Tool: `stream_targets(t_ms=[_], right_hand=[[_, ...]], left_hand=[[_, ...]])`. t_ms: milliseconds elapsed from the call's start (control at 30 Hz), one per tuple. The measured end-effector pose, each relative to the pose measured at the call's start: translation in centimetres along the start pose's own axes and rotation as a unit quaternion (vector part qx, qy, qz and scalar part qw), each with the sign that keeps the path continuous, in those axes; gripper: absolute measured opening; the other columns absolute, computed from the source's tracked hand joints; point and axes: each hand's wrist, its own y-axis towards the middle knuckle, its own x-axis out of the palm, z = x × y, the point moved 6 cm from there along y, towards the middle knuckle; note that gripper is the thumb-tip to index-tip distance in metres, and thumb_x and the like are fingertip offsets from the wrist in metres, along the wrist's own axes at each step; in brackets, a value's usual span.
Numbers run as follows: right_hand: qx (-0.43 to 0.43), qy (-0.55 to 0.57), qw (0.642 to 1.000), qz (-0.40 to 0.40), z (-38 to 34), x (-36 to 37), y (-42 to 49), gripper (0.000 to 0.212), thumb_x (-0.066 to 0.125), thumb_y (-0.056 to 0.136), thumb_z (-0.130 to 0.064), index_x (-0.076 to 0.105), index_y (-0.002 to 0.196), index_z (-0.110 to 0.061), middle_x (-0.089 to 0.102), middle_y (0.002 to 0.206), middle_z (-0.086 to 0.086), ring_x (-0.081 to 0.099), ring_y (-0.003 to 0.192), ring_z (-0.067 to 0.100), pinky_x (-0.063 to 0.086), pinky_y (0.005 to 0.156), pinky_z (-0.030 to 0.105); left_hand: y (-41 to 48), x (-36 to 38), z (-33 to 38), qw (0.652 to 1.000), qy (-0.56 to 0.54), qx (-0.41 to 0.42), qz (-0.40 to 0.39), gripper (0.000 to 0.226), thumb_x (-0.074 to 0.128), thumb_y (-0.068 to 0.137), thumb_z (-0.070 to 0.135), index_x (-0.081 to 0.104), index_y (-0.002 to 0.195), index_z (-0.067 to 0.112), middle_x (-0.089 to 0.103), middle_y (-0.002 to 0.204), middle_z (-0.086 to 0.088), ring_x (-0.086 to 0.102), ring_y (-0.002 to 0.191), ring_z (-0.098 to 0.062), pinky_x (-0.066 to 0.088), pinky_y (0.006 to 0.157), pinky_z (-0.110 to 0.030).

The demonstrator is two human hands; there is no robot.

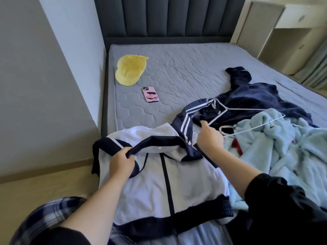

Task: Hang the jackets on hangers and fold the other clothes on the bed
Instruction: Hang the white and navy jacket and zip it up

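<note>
A white jacket (185, 181) with navy trim and a dark zip lies front-up at the near edge of the bed (185, 71). My left hand (121, 162) pinches its navy collar at the left. My right hand (209, 137) grips the near end of a white wire hanger (247, 119), which lies across a navy velvet garment (251, 98) with white stripes. A light blue fleecy garment (290, 142) is bunched on the right, partly under the hanger.
A yellow cap (130, 69) and a pink-cased phone (150, 94) lie on the mattress's far left. A dark padded headboard (168, 16) stands behind. The wall runs along the left, and a white cabinet (292, 29) sits at the far right.
</note>
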Motion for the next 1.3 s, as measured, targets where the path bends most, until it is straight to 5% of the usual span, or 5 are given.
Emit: stream_targets(t_ms=[267,500,767,1033,1300], right_hand=[[-0.212,0.125,0.957,-0.154,-13.4,2.0,-3.5,0.039,0.042,0.097,-0.024,0.043,0.135,-0.015,0.065,0.100,0.011,0.058,0.096,0.031,0.047,0.085,0.041],[-0.137,0.030,0.989,-0.048,-8.0,4.5,2.2,0.037,0.049,0.086,-0.008,0.050,0.123,-0.005,0.045,0.130,0.014,0.041,0.121,0.033,0.037,0.096,0.037],[-0.063,-0.121,0.974,-0.181,-1.7,9.8,5.2,0.065,0.045,0.091,-0.026,0.018,0.148,-0.012,0.019,0.155,0.007,0.014,0.143,0.028,0.016,0.115,0.047],[-0.042,-0.059,0.987,-0.145,-3.6,10.1,6.4,0.030,0.047,0.085,-0.030,0.059,0.108,-0.015,0.060,0.118,0.010,0.045,0.119,0.031,0.034,0.097,0.040],[-0.084,0.150,0.981,-0.094,-8.4,5.0,5.2,0.050,0.057,0.087,-0.047,0.032,0.056,-0.017,0.037,0.053,-0.002,0.039,0.056,0.020,0.028,0.055,0.032]], left_hand=[[1.0,-0.9,-0.9,0.996,-0.075,-0.034,-0.013,0.031,0.050,0.085,-0.001,0.069,0.097,0.021,0.064,0.089,0.007,0.055,0.090,-0.015,0.038,0.077,-0.024],[1.3,-0.9,-1.7,0.998,-0.041,-0.037,-0.022,0.033,0.052,0.085,0.006,0.062,0.090,0.036,0.061,0.088,0.016,0.052,0.089,-0.010,0.036,0.069,-0.018],[1.4,-0.6,-2.3,0.994,0.091,-0.050,-0.033,0.031,0.048,0.090,0.012,0.063,0.113,0.026,0.064,0.112,0.001,0.057,0.098,-0.026,0.042,0.076,-0.030],[1.7,-1.3,-2.9,0.986,0.151,-0.071,0.020,0.032,0.054,0.089,0.011,0.059,0.120,0.014,0.049,0.129,-0.005,0.052,0.110,-0.029,0.044,0.082,-0.035],[2.4,-2.4,-2.9,0.987,0.052,-0.152,-0.030,0.032,0.060,0.089,0.026,0.048,0.061,0.015,0.053,0.064,-0.001,0.054,0.068,-0.024,0.032,0.053,-0.028]])
